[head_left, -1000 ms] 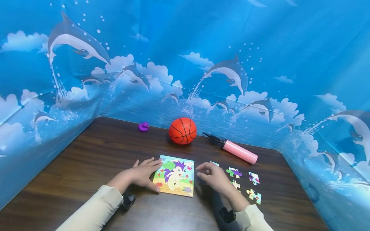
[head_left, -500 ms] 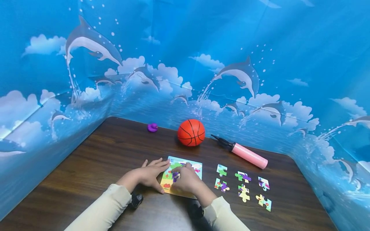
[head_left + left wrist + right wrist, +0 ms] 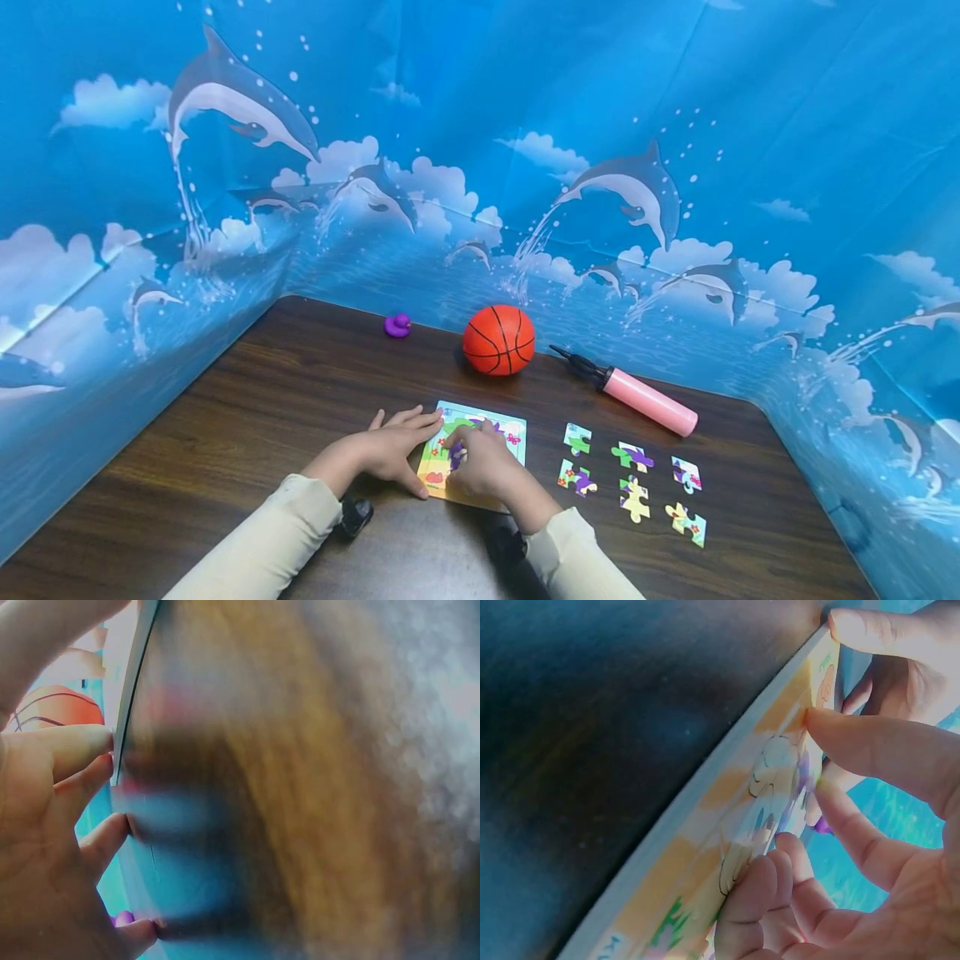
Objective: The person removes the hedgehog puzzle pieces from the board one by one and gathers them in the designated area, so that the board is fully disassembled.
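The square puzzle board [image 3: 514,435], printed with a purple-spined hedgehog and flowers, lies flat on the table in the head view. My left hand [image 3: 390,450] spreads along its left side, fingertips at the edge and thumb near the front corner. Over the middle of the board is my right hand [image 3: 487,467], hiding much of the hedgehog. In the right wrist view its thumb [image 3: 870,746] and index finger [image 3: 862,836] stand apart with tips on the picture, the other fingers bent below. Whether they pinch a puzzle piece I cannot tell.
Several loose jigsaw pieces [image 3: 634,498] lie in two rows to the board's right. Behind stand a small orange basketball [image 3: 498,340] and a purple rubber duck [image 3: 397,325]. A pink hand pump [image 3: 648,401] lies at the back right of the dark wooden table [image 3: 247,417].
My right hand has moved left from beside the loose pieces onto the board, uncovering those pieces, and has stayed there for the last half second. My left hand keeps its place at the board's edge.
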Motion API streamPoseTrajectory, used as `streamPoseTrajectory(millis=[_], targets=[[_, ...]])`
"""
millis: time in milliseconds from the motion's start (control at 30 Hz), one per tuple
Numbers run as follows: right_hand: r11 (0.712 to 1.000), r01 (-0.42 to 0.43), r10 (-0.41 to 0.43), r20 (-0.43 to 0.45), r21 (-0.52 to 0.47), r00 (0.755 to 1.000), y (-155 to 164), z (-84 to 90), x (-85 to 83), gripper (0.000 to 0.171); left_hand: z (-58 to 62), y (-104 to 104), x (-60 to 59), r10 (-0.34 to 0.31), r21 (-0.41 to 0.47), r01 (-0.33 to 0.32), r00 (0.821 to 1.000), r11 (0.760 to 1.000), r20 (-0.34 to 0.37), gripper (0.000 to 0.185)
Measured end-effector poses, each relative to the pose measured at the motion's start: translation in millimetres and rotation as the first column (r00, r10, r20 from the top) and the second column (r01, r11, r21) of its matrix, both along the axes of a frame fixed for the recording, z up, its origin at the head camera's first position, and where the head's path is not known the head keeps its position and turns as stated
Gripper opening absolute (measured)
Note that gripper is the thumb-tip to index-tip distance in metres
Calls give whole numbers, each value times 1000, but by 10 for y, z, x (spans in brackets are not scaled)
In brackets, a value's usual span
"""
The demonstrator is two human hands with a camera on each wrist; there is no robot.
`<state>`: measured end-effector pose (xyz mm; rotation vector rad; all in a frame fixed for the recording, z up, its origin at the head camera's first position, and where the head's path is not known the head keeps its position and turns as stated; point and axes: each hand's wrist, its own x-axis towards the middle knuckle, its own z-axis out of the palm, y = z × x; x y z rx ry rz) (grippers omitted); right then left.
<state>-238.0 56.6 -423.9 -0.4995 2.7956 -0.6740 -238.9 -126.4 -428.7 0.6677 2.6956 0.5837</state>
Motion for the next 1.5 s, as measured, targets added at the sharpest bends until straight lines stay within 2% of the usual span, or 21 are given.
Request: streamPoseTrajectory(millis=[167,267,367,467,600,700,767,867,967,1067,1167,1300,1367,1500], targets=[[998,-4,4,2,-56,1000,30,-3,-6,42,-2,21,-9,-2,-5,2,1000,1000,4,102],[990,-7,9,14,-140,1000,49,-11,0,39,-3,32,-17,-4,-2,4,1000,1000,10,101],[961,40,-19,76,-275,997,65,-13,10,26,-11,43,-27,-6,-1,6,1000,1000,9,101],[917,107,-59,133,-385,989,79,-7,29,15,-20,55,-33,-9,-2,9,1000,1000,5,101],[875,150,-89,151,-461,985,115,-31,26,16,-34,73,-41,-16,-3,16,1000,1000,13,101],[829,197,-114,186,-523,976,185,-54,-14,21,-45,87,-51,-22,-4,22,1000,1000,20,101],[787,250,-142,229,-564,963,264,-49,-42,23,-52,94,-56,-24,-6,24,999,1000,25,102],[710,356,-203,307,-608,930,444,-21,-54,25,-60,99,-59,-22,-3,22,999,1000,35,102],[633,440,-227,392,-636,892,715,12,-10,32,-64,97,-58,-22,-1,22,999,1000,41,101],[589,490,-235,444,-643,865,1054,7,81,38,-55,99,-58,-18,1,18,999,1000,40,99],[577,534,-264,478,-618,838,1383,-27,210,39,-43,102,-64,-1,-20,2,999,1000,32,93],[595,561,-297,491,-575,819,1700,-97,361,36,-37,91,-75,31,-62,-30,999,998,18,84],[616,553,-302,480,-561,824,1784,-132,402,36,-43,80,-77,42,-72,-41,999,997,15,83],[674,515,-312,428,-530,848,1816,-174,429,33,-52,76,-73,52,-62,-51,998,997,18,82]])
